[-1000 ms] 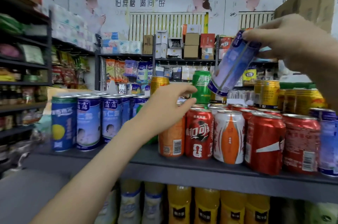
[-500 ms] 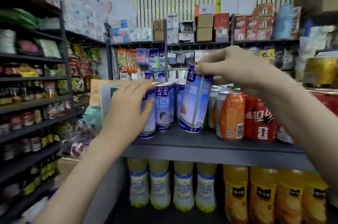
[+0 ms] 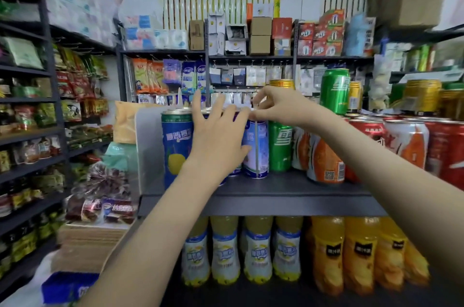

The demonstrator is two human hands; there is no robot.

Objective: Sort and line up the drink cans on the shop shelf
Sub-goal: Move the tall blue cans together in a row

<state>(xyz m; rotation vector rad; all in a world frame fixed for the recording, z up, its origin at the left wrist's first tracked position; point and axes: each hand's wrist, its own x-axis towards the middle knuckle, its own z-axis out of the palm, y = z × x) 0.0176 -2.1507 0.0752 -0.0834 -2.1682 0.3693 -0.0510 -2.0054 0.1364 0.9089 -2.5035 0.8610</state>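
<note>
I read this as the placing step: my right hand (image 3: 273, 108) has its fingertips (image 3: 253, 114) pinched together on the top rim of the pale blue-and-white slim metal can (image 3: 256, 149), which stands upright on the dark grey metal shelf (image 3: 288, 200), slotted between the dark blue cans that my other hand mostly hides and the green slim can (image 3: 280, 147) at its 3 o'clock. My left hand (image 3: 217, 134) lies flat with fingers spread apart against the fronts of those blue cans, clamped on nothing, its thumb touching the pale can's side; I judge it is steadying the row. At 9 o'clock of that hand stands the tall blue can with a yellow lemon print (image 3: 177, 146), hard against the white end divider (image 3: 148, 146). Orange-and-white cans (image 3: 324, 158) and red cola cans (image 3: 447, 146) crowd the shelf from 3 o'clock, less tidy. Whether the pale can's base sits fully flat I cannot tell. Next, I judge, calls for letting go of the rim, nudging the can flush with its blue neighbours, then reaching right for another stray
</note>
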